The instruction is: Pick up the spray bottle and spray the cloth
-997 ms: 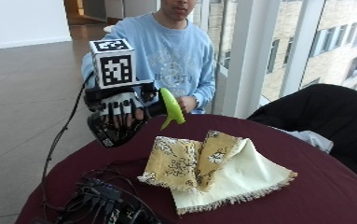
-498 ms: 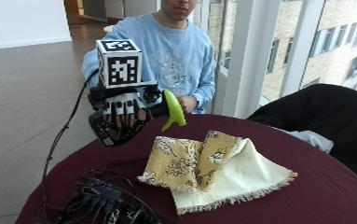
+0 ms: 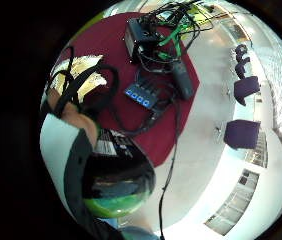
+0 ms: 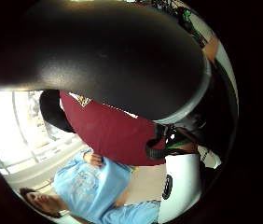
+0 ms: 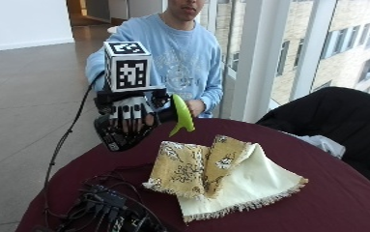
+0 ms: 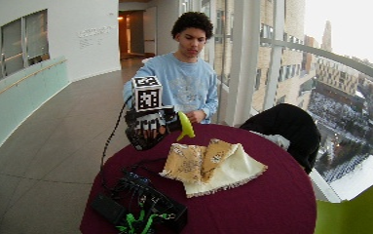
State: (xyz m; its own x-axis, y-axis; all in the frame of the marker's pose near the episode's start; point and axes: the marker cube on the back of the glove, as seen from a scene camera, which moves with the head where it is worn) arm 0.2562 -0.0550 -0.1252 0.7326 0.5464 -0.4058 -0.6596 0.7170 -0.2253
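My gloved right hand (image 5: 130, 119) holds a spray bottle off the table, above its far left edge. The bottle has a black body (image 5: 116, 138) and a lime green spray head (image 5: 182, 116) whose tip points down toward the cloth. My fingers curl round the bottle's neck. A yellow patterned cloth (image 5: 205, 170) with a cream underside lies folded on the maroon table (image 5: 339, 198), to the right of the bottle and lower. In the palm views the dark bottle (image 4: 99, 51) fills the picture close to the palm, with the cloth (image 3: 83, 75) on the table beyond. The wide view shows the hand (image 6: 148, 127) and the cloth (image 6: 212, 165) likewise.
A tangle of cables and black boxes (image 5: 107, 209) sits on the table's near left. A black jacket (image 5: 339, 121) hangs over a chair at the right. The person's bare left hand (image 5: 197, 107) rests at the far table edge. A green chair (image 6: 361, 210) stands at the near right.
The hand with the bottle has drifted slightly right and down toward the cloth. The cloth has not moved.
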